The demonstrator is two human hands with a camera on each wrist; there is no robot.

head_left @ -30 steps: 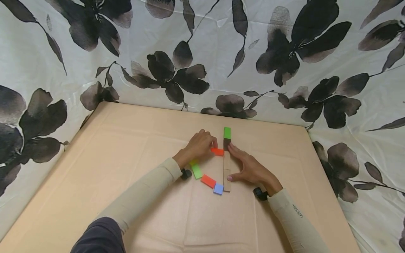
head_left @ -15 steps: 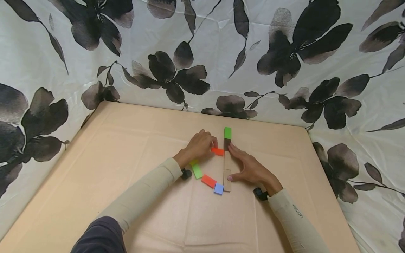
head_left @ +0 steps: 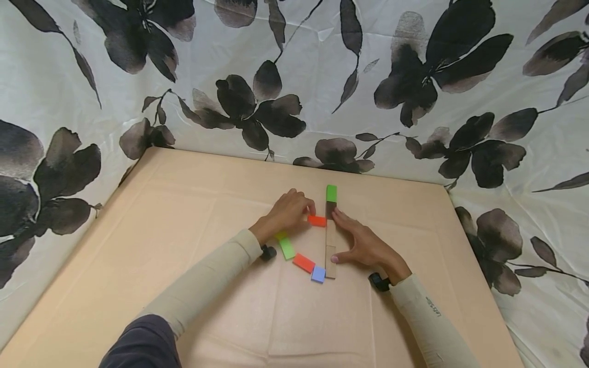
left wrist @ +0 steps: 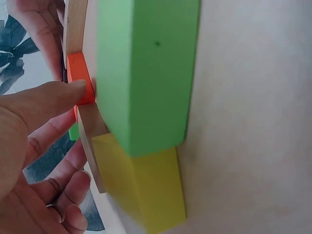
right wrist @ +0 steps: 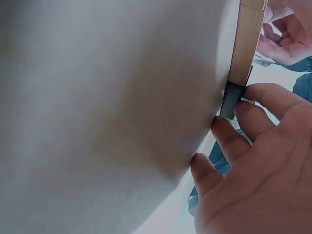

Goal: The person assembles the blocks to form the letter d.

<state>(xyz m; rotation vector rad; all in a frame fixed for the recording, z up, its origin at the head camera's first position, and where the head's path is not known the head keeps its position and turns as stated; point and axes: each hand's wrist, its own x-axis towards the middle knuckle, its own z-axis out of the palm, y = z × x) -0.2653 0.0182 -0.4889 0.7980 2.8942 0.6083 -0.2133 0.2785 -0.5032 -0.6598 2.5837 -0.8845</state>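
My left hand (head_left: 287, 212) pinches an orange-red block (head_left: 316, 221), with the thumb on its face in the left wrist view. This block's right end is right at a straight upright row of blocks. From the far end that row has a green block (head_left: 331, 193), a dark block (head_left: 331, 208) and plain wooden blocks (head_left: 330, 234). My right hand (head_left: 363, 245) lies along the row's right side, fingers loosely extended. Its index fingertip touches the dark block (right wrist: 232, 100) in the right wrist view, and its thumb rests at the nearest plain block (head_left: 330, 268).
A curved line of blocks runs left of the row: a yellow block (left wrist: 141, 187), a light green block (head_left: 287, 249), another red block (head_left: 303, 262) and a blue block (head_left: 318, 274). A wooden block (left wrist: 92, 141) sits beyond the yellow one. Floral cloth (head_left: 322, 92) hangs behind the table (head_left: 207, 179).
My left wrist has shifted very slightly to the left. Both hands otherwise keep their places, and the blocks stay as they were.
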